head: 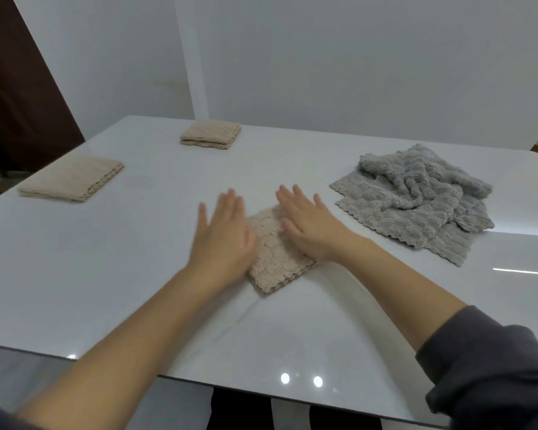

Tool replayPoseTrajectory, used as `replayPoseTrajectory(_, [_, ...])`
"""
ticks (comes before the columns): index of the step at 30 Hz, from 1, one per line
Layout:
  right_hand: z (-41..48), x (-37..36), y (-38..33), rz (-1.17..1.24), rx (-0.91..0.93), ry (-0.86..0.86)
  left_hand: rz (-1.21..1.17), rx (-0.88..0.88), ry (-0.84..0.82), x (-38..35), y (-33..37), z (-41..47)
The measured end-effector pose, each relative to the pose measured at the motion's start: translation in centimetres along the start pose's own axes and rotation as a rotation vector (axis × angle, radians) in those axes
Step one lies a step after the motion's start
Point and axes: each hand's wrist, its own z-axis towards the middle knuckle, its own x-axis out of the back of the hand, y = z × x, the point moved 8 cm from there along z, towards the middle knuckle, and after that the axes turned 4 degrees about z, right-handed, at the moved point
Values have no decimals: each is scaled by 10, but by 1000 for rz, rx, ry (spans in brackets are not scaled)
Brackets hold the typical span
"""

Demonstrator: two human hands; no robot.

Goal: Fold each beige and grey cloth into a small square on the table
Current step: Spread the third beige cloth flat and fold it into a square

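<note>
A folded beige cloth (272,256) lies in the middle of the white table (106,274). My right hand (311,226) lies flat on its right half with straight fingers. My left hand (222,237) is flat over its left edge, fingers spread and blurred. Two more beige cloths sit folded: one (72,179) at the far left, one (211,134) at the back. A pile of grey cloths (416,200) lies rumpled at the right, unfolded.
The table's near edge (261,395) runs below my forearms. A white wall (323,57) stands behind the table. A dark brown door or panel (16,97) is at the far left.
</note>
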Motion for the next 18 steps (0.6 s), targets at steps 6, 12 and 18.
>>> replayPoseTrajectory(6, [2, -34, -2, -30, 92, -151, 4, -14, -146, -41, 23, -11])
replayPoseTrajectory(12, [2, -36, 3, -10, 85, -137, 42, -13, -147, -41, 22, -13])
replayPoseTrajectory(18, [4, -37, 4, -13, 84, -164, 40, -33, -187, -42, 20, -10])
